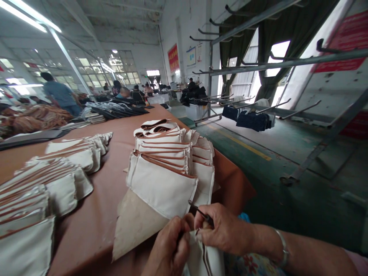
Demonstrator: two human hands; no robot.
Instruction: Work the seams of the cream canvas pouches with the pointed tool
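Observation:
At the table's near edge, my left hand [172,241] is closed, pinching the edge of a cream fabric piece [211,258] with brown trim. My right hand [222,228] is right beside it, gripping a slim dark tool [201,213] whose narrow tip points up and left; its exact kind is unclear. The thumb of that hand also presses on the fabric's edge. Just beyond both hands lies an overlapping stack of similar cream pieces [163,182] with brown edging. A beige sheet [133,222] sticks out from under the stack.
Several more rows of cream pieces [61,188] cover the left of the brown table [97,214]. Dark items [117,109] lie at its far end. A metal rack [211,82] with prongs stands on the green floor at right. People work in the background, one in a blue shirt [59,94].

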